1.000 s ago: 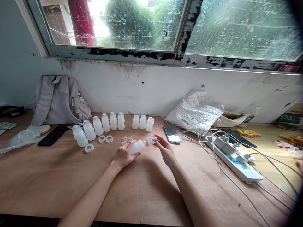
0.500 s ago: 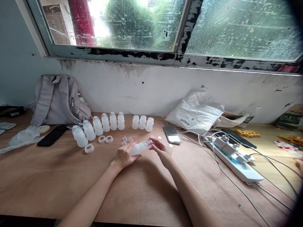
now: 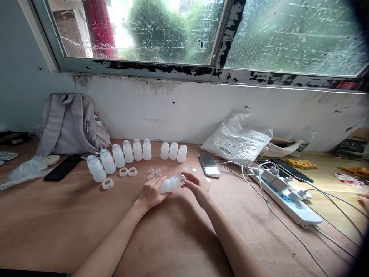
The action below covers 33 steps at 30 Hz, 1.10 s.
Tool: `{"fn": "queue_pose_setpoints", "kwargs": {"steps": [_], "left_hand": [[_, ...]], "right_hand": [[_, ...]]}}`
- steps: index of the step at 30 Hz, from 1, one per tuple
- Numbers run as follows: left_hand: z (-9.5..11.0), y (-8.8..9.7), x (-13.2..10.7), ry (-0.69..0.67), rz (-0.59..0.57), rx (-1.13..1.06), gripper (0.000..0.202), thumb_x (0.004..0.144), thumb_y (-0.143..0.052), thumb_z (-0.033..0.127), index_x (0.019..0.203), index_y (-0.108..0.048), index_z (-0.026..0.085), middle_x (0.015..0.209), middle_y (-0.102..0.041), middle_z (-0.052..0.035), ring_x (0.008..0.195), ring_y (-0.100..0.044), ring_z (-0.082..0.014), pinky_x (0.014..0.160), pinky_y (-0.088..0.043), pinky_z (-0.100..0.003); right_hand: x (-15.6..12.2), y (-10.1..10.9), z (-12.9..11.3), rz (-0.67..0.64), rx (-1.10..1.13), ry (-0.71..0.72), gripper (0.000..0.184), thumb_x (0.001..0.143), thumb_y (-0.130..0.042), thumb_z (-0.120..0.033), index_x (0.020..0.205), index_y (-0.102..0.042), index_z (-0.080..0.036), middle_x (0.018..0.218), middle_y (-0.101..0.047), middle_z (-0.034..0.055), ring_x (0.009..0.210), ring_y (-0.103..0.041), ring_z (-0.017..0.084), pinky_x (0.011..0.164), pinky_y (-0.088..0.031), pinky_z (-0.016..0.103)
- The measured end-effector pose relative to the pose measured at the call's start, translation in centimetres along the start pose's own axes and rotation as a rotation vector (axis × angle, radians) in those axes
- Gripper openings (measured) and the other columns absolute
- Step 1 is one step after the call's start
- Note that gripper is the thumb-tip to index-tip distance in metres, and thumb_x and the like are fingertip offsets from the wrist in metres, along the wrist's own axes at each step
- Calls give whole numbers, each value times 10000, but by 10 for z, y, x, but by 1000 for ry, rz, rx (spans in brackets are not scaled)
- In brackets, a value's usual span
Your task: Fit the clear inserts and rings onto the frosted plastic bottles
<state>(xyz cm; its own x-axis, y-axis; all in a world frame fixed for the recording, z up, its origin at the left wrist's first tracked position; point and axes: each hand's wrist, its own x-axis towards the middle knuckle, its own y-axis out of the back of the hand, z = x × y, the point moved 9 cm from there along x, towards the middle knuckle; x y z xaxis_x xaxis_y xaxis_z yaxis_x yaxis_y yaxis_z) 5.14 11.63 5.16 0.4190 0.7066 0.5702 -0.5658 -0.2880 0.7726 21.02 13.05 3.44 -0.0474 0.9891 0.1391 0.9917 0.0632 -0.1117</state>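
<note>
My left hand [image 3: 150,193] grips a small white translucent bottle [image 3: 168,184] lying on its side, neck pointing right. My right hand [image 3: 193,185] is closed on the clear cap at the bottle's neck [image 3: 181,178]. Behind them stands a row of capped bottles [image 3: 115,157] and three uncapped bottles [image 3: 173,151]. Loose white rings [image 3: 107,183] and small clear parts [image 3: 154,172] lie on the wooden table [image 3: 57,219] between the rows and my hands.
A grey backpack [image 3: 69,125] and a black phone [image 3: 62,167] sit at the left. Another phone [image 3: 210,165], a white plastic bag [image 3: 236,138] and a power strip [image 3: 284,194] with cables lie at the right. Another person's fingers [image 3: 363,201] show at the far right edge.
My right hand brought the clear cap from beside the bottle onto its neck and closed around it. The left hand kept holding the bottle.
</note>
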Motion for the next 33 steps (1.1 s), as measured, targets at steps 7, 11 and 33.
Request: {"fn": "queue_pose_setpoints", "kwargs": {"steps": [7, 11, 33], "left_hand": [[15, -9, -3, -113, -86, -47, 535, 702, -517, 526, 1113, -500, 184, 880, -638, -76, 792, -600, -211, 732, -464, -320], [29, -10, -6, -208, -118, -64, 551, 704, -503, 534, 1119, -500, 173, 870, -634, -87, 765, -600, -215, 704, -468, -329], [44, -2, -10, -243, -103, -76, 512, 668, -549, 440, 1072, -518, 127, 815, -646, -98, 685, -600, -232, 618, -475, -355]], "right_hand": [[2, 16, 20, 118, 55, -220, 326, 718, -496, -443, 834, -639, -174, 824, -634, 77, 704, -575, 195, 572, -453, 294], [-4, -3, 32, 24, 128, -323, 371, 718, -482, -482, 787, -646, -157, 756, -639, 70, 655, -579, 190, 563, -436, 288], [-15, -38, 21, -151, 149, -309, 315, 722, -535, -361, 996, -543, -204, 853, -618, 60, 750, -586, 197, 550, -408, 251]]}}
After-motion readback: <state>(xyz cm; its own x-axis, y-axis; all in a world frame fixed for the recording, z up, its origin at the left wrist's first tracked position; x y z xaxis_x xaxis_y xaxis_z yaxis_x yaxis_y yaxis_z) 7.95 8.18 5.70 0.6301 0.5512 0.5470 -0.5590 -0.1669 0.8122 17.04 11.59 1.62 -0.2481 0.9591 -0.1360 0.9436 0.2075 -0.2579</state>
